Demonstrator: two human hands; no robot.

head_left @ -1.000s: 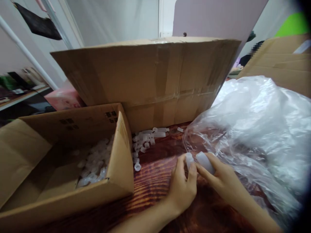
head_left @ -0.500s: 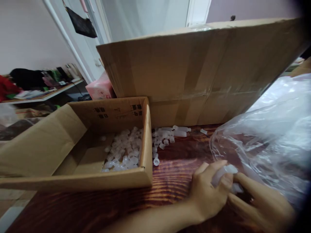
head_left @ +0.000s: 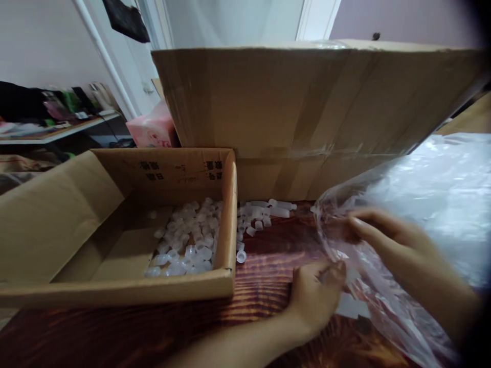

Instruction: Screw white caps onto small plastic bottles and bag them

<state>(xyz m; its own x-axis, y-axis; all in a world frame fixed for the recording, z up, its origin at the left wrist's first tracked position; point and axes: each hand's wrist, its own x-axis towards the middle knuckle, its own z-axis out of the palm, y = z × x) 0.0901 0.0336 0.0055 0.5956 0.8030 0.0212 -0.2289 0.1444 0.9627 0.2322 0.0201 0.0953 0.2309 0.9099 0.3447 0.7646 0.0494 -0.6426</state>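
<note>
My left hand [head_left: 316, 294] is closed, thumb against fingers, around a small translucent plastic tube [head_left: 352, 276] that is mostly hidden. Below its fingertips, another translucent plastic tube [head_left: 352, 307] lies on the dark wooden table [head_left: 264, 327]. Farther right, my right hand [head_left: 395, 245] pinches the near left part of a large clear plastic bag [head_left: 445, 189], its fingers slightly blurred. Many pale plastic caps [head_left: 192, 235] lie heaped inside the open cardboard box [head_left: 115, 294]. More loose caps [head_left: 259, 225] and a few tubes [head_left: 280, 211] rest on the table beside that box.
A big taped cardboard box [head_left: 261, 102] stands like a wall behind the work area. Left of it sits a pink box [head_left: 151, 130]. A cluttered shelf [head_left: 57, 134] runs along the far left.
My right hand has left the tubes beside my left hand and moved up to the bag, whose edge has shifted left. A tube now lies on the table. The view has shifted slightly.
</note>
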